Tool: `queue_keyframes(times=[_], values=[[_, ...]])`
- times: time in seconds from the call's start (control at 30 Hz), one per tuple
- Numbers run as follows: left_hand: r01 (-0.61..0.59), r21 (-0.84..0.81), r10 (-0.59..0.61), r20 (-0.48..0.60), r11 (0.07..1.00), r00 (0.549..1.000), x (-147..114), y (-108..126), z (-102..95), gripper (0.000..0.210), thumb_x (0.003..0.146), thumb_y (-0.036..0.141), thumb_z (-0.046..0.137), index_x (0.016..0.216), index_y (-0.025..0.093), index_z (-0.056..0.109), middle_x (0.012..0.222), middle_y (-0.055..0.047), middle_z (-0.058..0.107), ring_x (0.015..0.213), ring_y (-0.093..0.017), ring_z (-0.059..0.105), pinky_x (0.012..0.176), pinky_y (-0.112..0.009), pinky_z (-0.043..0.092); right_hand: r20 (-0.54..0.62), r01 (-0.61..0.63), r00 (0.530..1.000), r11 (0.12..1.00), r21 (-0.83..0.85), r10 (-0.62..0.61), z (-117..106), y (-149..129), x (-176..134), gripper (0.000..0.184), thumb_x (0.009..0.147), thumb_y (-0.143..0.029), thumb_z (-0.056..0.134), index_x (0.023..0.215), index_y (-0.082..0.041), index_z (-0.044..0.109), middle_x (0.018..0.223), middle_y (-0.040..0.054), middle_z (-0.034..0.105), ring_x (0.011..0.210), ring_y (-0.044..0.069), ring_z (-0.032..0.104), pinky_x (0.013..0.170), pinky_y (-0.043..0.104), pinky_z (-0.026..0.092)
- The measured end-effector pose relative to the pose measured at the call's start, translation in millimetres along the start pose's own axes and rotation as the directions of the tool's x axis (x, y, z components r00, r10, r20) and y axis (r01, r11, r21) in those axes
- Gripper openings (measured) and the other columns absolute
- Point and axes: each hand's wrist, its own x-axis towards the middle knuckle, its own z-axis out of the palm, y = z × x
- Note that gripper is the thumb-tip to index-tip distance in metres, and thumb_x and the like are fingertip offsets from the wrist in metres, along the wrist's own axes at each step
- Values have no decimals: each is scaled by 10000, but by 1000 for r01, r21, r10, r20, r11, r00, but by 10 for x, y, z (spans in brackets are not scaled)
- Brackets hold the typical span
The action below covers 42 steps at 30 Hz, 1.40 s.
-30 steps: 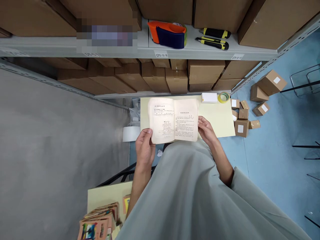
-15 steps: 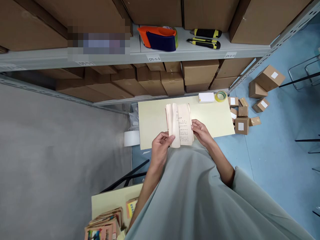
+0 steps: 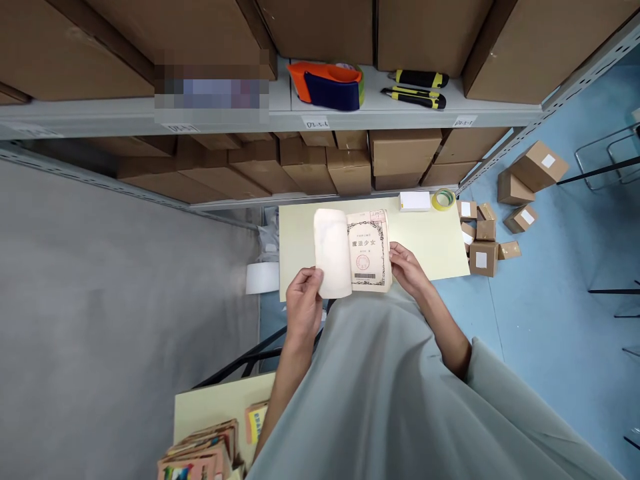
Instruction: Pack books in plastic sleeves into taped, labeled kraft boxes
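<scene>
An open book [image 3: 369, 250] is held up over the near edge of the pale yellow table, between my two hands. Its right side shows a title page with an ornate black border, a round red stamp and a barcode. The left leaf is blank and cream. My left hand [image 3: 304, 293] is closed, pinching the lower left edge of that leaf between thumb and fingers. My right hand [image 3: 407, 267] grips the book's right edge, its fingers partly hidden behind the pages.
A white box [image 3: 415, 201] and a tape roll [image 3: 443, 199] sit on the table [image 3: 300, 233]. Above, a shelf carries an orange-and-blue tape dispenser [image 3: 333, 90] and box cutters [image 3: 417, 99]. Small cartons [image 3: 483, 258] lie on the floor at right. Stacked books [image 3: 200, 453] are at lower left.
The book has gone from inner text pages to its title page. My left hand has moved left with the leaf, spreading the book wider; my right hand keeps its grip.
</scene>
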Motion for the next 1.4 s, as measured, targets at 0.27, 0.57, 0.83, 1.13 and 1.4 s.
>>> queue_keyframes(times=[0.27,0.57,0.83,1.13,1.4], values=[[16,11,-19,252,1000,968,-72,33,-28,685,907,820,687,607,206,639,963,-135,804,946,-276,756,885,-438,619,-8,2,1000,1000,4,-2,-32,59,55,469,742,-566,943,1019,-264,716,936,13,782,890,213,704,823,313,575],[-87,324,54,109,942,993,231,-227,-50,624,760,636,912,1214,224,800,1247,-135,814,1128,-261,748,1008,-407,593,-1,-9,1000,1000,28,9,-40,64,49,461,711,-540,973,998,-266,738,921,0,769,832,190,679,796,293,553],[15,221,-42,118,975,992,267,-355,-82,551,656,565,986,1034,193,838,929,-59,794,870,-203,721,851,-354,621,-57,47,997,981,-188,-59,-41,80,57,505,828,-725,845,952,-253,713,900,-3,717,846,182,649,809,297,531],[-240,385,202,136,891,970,273,-301,-156,318,774,475,904,971,239,823,1004,-72,793,1024,-262,727,1066,-462,575,-23,150,986,943,-297,-164,-80,172,171,369,768,-535,938,914,-256,746,963,15,741,941,206,681,898,340,546],[-509,559,480,213,654,851,227,-286,-182,90,948,334,732,929,297,812,1349,-86,741,1494,-333,525,1299,-601,368,37,222,974,919,-326,-222,-98,155,200,279,764,-500,949,854,-275,811,1385,98,731,1375,277,640,1091,404,550]])
